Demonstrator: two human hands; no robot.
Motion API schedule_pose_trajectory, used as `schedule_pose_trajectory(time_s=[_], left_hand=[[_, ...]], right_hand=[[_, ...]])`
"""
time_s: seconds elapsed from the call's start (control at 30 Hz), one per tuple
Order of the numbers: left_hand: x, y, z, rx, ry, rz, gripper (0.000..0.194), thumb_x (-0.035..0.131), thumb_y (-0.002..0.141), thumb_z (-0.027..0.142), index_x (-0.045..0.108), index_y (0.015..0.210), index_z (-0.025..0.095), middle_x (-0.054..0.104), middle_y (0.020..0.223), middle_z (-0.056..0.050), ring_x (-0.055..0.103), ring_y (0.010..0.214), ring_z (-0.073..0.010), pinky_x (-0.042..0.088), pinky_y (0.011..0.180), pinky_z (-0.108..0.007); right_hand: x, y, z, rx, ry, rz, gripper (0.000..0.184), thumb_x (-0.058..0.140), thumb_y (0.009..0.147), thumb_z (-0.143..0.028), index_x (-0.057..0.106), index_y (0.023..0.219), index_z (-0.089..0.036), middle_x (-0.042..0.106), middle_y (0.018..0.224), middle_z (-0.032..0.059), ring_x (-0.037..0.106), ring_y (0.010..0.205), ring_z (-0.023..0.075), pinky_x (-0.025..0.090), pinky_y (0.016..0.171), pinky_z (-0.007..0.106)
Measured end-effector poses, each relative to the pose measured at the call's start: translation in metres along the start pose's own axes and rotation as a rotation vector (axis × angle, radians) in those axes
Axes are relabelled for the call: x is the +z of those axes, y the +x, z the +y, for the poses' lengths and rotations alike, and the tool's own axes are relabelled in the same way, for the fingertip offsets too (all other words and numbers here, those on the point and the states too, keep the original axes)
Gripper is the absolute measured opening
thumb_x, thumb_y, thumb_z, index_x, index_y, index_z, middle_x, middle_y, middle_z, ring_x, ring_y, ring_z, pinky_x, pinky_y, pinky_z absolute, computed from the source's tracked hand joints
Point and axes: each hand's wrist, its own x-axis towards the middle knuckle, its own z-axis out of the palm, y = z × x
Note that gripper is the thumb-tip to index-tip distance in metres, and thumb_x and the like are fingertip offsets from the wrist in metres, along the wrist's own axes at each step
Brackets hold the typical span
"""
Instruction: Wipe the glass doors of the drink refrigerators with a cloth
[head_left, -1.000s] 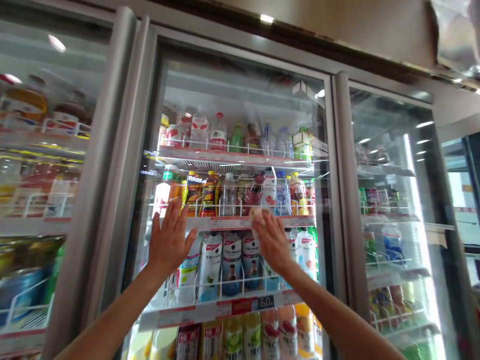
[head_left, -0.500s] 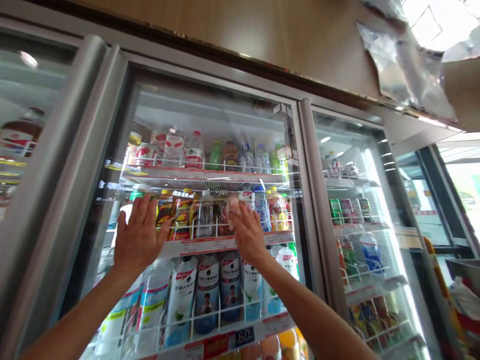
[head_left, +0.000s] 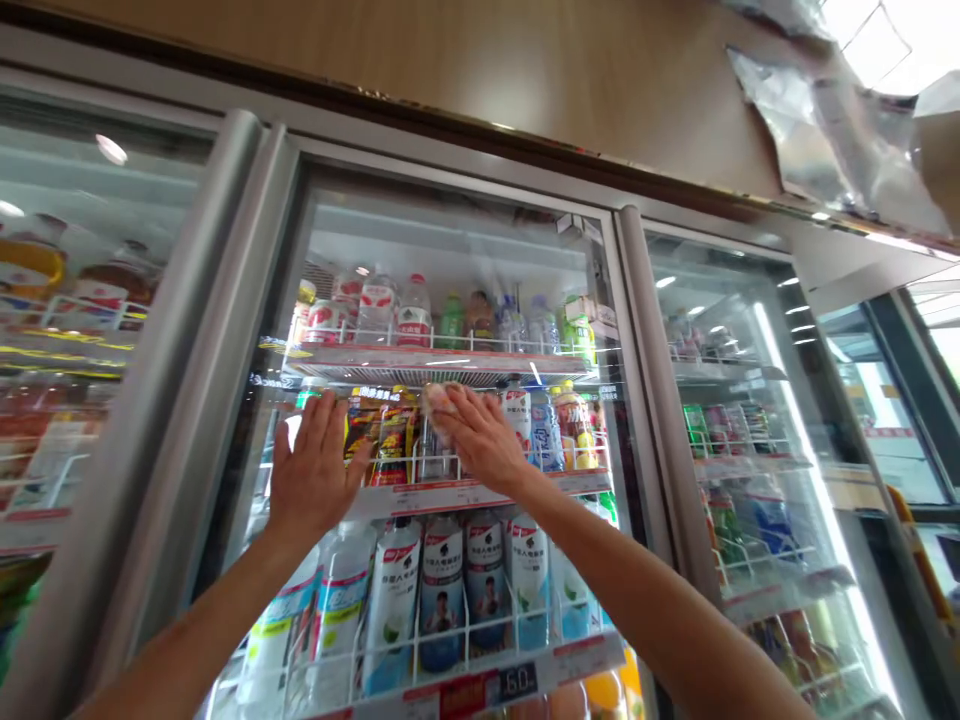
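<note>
My left hand [head_left: 315,472] lies flat on the glass door [head_left: 450,250] of a drinks cooler, fingers spread and holding nothing. My right hand [head_left: 484,437] presses a small pale wad [head_left: 437,398], perhaps a cloth or sponge, against the same glass at the height of the second shelf. Behind the glass, bottles [head_left: 394,430] stand in rows on white wire shelves. Under my hands is a row of tall white and blue bottles [head_left: 442,600].
The door's grey metal frame post [head_left: 187,380] runs down on the left, with another cooler door [head_left: 60,330] beyond it. To the right is a further glass door [head_left: 735,420] with cans and bottles. A wooden panel [head_left: 487,70] runs above, and crumpled foil [head_left: 840,130] hangs at the top right.
My right hand has slid the wad to the left and a little up across the glass. My left hand stays flat on the door. The view has shifted slightly.
</note>
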Motion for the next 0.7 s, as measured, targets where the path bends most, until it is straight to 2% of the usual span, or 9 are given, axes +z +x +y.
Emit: schedule_pose_trajectory(time_s=[0.13,0.2,0.27,0.37,0.43,0.47,0.6,0.63,0.7], left_hand=[[-0.009,0.01,-0.02,-0.067,0.026,0.004,0.061,0.028,0.088,0.043,0.017,0.141,0.013,0.022,0.146,-0.015,0.017,0.136,-0.0297,0.013,0.107,-0.054],[-0.011,0.012,-0.026,-0.075,0.033,-0.001,0.062,0.028,0.088,0.044,0.017,0.141,0.013,0.022,0.146,-0.016,0.017,0.136,-0.0293,0.014,0.107,-0.054],[-0.011,0.012,-0.027,-0.075,0.029,0.005,0.062,0.027,0.088,0.045,0.017,0.141,0.013,0.022,0.146,-0.016,0.018,0.136,-0.0291,0.014,0.108,-0.053],[-0.012,0.011,-0.027,-0.066,0.003,0.013,0.062,0.028,0.088,0.044,0.017,0.141,0.014,0.023,0.146,-0.015,0.019,0.135,-0.0294,0.014,0.107,-0.053],[-0.012,0.01,-0.027,-0.056,-0.01,0.014,0.062,0.029,0.088,0.044,0.018,0.141,0.014,0.023,0.146,-0.015,0.019,0.135,-0.0294,0.014,0.107,-0.053],[-0.012,0.01,-0.026,-0.053,-0.011,0.015,0.061,0.029,0.088,0.044,0.018,0.141,0.014,0.024,0.146,-0.015,0.019,0.135,-0.0293,0.013,0.107,-0.053],[-0.012,0.009,-0.027,-0.064,0.014,0.0,0.06,0.026,0.089,0.042,0.021,0.14,0.01,0.022,0.146,-0.016,0.016,0.136,-0.0274,0.011,0.109,-0.051],[-0.012,0.008,-0.028,-0.068,0.016,-0.002,0.06,0.026,0.089,0.042,0.022,0.139,0.009,0.022,0.146,-0.017,0.015,0.137,-0.027,0.011,0.109,-0.051],[-0.013,0.009,-0.029,-0.076,-0.001,0.001,0.06,0.028,0.089,0.042,0.023,0.139,0.009,0.022,0.146,-0.017,0.014,0.137,-0.0271,0.011,0.109,-0.051]], right_hand=[[-0.014,0.012,0.058,0.506,-0.061,0.238,0.052,0.032,0.085,-0.016,0.034,0.136,-0.025,0.029,0.145,0.0072,0.023,0.135,0.0245,0.029,0.103,0.051],[-0.01,0.031,0.057,0.631,-0.083,0.251,0.05,0.03,0.086,-0.016,0.037,0.135,-0.021,0.028,0.146,0.009,0.022,0.135,0.0266,0.028,0.103,0.053],[0.002,0.046,0.02,0.522,-0.083,0.158,0.049,0.031,0.086,-0.017,0.037,0.135,-0.023,0.025,0.147,0.0067,0.021,0.136,0.025,0.027,0.105,0.05],[0.017,0.047,-0.048,0.108,-0.046,-0.021,0.048,0.037,0.087,-0.022,0.036,0.135,-0.03,0.023,0.148,-0.0001,0.018,0.137,0.0207,0.025,0.109,0.043],[0.014,0.035,-0.057,-0.049,-0.045,-0.075,0.049,0.038,0.087,-0.023,0.034,0.135,-0.031,0.024,0.148,-0.0014,0.018,0.137,0.0183,0.025,0.109,0.04],[0.008,0.027,-0.046,-0.022,-0.062,-0.066,0.05,0.037,0.087,-0.022,0.033,0.136,-0.031,0.025,0.147,-0.0009,0.019,0.136,0.0178,0.025,0.108,0.041],[-0.019,0.01,0.035,0.597,-0.161,0.174,0.048,0.032,0.086,-0.016,0.038,0.133,-0.019,0.031,0.144,0.0082,0.023,0.134,0.0246,0.029,0.104,0.049],[-0.021,0.011,0.045,0.704,-0.161,0.218,0.048,0.032,0.086,-0.017,0.04,0.132,-0.017,0.03,0.144,0.0097,0.023,0.134,0.0265,0.029,0.103,0.051],[-0.016,0.016,0.033,0.731,-0.133,0.218,0.048,0.031,0.086,-0.017,0.038,0.133,-0.017,0.027,0.146,0.009,0.021,0.135,0.0262,0.028,0.104,0.051]])
